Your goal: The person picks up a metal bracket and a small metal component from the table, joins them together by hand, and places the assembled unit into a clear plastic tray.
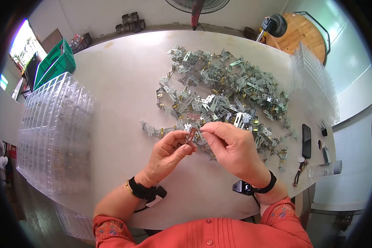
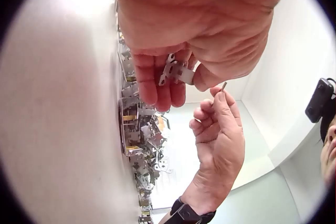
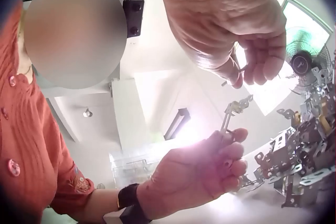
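My left hand (image 1: 166,153) pinches a slotted metal bracket (image 1: 191,135) between thumb and fingers, above the near edge of a heap of metal brackets (image 1: 235,89). In the left wrist view, the held bracket (image 2: 175,71) shows small holes and bent tabs against the curled fingers. Just to its right, my right hand (image 1: 233,144) has thumb and forefinger pressed together on a tiny thin metal pin (image 2: 224,86). From the right wrist view, this pin (image 3: 224,83) sticks out past the fingertips, a short gap above the bracket's upper end (image 3: 239,104).
Stacked clear plastic trays (image 1: 56,136) stand at the left, with more clear trays (image 1: 316,87) at the right. A green crate (image 1: 56,64) is behind the left stack. A phone (image 1: 306,141), a keyring (image 1: 300,171) and a clear bottle (image 1: 324,169) lie along the right edge.
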### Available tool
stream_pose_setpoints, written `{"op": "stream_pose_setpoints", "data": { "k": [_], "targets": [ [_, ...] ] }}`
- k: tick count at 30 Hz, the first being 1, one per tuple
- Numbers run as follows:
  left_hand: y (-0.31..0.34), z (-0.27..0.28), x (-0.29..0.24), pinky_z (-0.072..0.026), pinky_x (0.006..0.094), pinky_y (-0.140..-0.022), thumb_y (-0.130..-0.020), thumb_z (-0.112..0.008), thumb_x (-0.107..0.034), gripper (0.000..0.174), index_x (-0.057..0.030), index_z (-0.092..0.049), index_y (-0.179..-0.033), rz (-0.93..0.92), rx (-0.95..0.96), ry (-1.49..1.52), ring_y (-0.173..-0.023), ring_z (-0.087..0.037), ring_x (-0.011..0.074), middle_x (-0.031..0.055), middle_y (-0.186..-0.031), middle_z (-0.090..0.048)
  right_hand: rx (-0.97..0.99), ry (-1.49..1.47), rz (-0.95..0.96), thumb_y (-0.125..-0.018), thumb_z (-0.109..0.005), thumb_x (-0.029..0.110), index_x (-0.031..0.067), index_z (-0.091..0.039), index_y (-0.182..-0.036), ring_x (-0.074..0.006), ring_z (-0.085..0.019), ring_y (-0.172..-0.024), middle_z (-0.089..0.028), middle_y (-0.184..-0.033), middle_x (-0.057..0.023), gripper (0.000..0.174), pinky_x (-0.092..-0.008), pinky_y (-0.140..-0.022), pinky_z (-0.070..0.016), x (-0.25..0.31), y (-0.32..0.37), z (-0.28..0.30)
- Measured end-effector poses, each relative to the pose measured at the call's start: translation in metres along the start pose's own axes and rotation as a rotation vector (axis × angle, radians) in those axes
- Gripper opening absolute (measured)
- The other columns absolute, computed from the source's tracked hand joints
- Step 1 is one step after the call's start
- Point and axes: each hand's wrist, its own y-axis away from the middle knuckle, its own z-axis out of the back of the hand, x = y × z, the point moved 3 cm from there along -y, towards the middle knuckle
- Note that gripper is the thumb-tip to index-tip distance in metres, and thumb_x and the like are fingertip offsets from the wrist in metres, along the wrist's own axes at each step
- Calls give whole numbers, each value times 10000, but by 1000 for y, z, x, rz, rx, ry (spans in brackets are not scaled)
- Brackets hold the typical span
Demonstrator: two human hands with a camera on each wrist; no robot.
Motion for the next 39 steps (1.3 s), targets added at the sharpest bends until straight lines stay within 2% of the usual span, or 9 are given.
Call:
{"op": "stream_pose_setpoints", "data": {
  "k": [4, 10, 17, 22, 28, 29, 34, 36, 39],
  "targets": [
    [0, 2, 2, -504, 274, -885, -955, -656, -47, 360, -10, -509, -1281, -9, -57, -9, -976, -609, 115, 49, -1052, -645, 118, 68, -51, -902, -657, 104, 73, -663, -954, -309, -652, -666, -655, -764, -128, 61, -382, -584, -508, -1, 2, -4],
    [-1, 4, 6, -531, 296, -896, -929, -665, 8, 344, -16, -519, -1240, -52, -38, -73, -987, -611, 130, 53, -1079, -620, 150, 92, -25, -910, -645, 113, 55, -601, -918, -343, -650, -680, -649, -764, -141, 73, -418, -576, -500, -5, 5, -9],
    [0, 3, 7, -478, 235, -846, -913, -709, -31, 354, -25, -555, -1232, -41, -71, -62, -947, -542, 78, -4, -1021, -562, 250, 83, -53, -920, -637, 132, 48, -550, -926, -371, -650, -697, -644, -759, -161, 121, -445, -571, -490, -5, 7, -14],
    [1, 7, 12, -521, 284, -887, -948, -632, 17, 343, -9, -510, -1268, -58, -29, -66, -996, -595, 127, 58, -1098, -602, 308, 82, -43, -925, -630, 139, 51, -544, -917, -388, -643, -672, -639, -727, -165, 124, -468, -558, -480, -1, 7, -12],
    [0, 1, 2, -484, 235, -838, -974, -631, -58, 327, -21, -519, -1279, -79, -60, -62, -921, -556, 80, 12, -1001, -567, 309, 151, -50, -933, -617, 135, 44, -532, -931, -387, -633, -634, -625, -679, -165, 125, -466, -542, -472, 6, 8, -9],
    [0, 4, 3, -512, 307, -919, -998, -575, -42, 318, -7, -492, -1303, -75, -42, -122, -1004, -609, 147, 78, -1103, -620, 319, 190, -37, -934, -616, 134, 44, -528, -934, -384, -631, -627, -625, -677, -164, 125, -465, -541, -470, 7, 9, -9],
    [-4, 10, -9, -511, 309, -927, -1013, -551, -60, 309, -7, -492, -1313, -94, -78, -49, -1048, -611, 149, 78, -1118, -619, 466, 74, -67, -929, -629, 151, 58, -569, -940, -373, -653, -655, -648, -711, -157, 111, -456, -563, -485, 14, 12, -11],
    [-7, 10, -15, -511, 311, -929, -1018, -542, -63, 307, -7, -493, -1316, -121, -78, -47, -1065, -610, 149, 78, -1132, -614, 533, 25, -51, -932, -629, 171, 66, -606, -960, -368, -664, -699, -659, -743, -156, 110, -443, -604, -502, 15, 16, -17],
    [-11, 8, -22, -492, 285, -917, -1022, -550, -94, 295, -14, -529, -1306, -170, -166, -144, -1045, -582, 114, 47, -1180, -578, 840, -170, -153, -951, -584, 125, 35, -651, -1004, -187, -672, -687, -668, -749, -93, 125, -312, -675, -530, 13, 23, -35]
  ]
}}
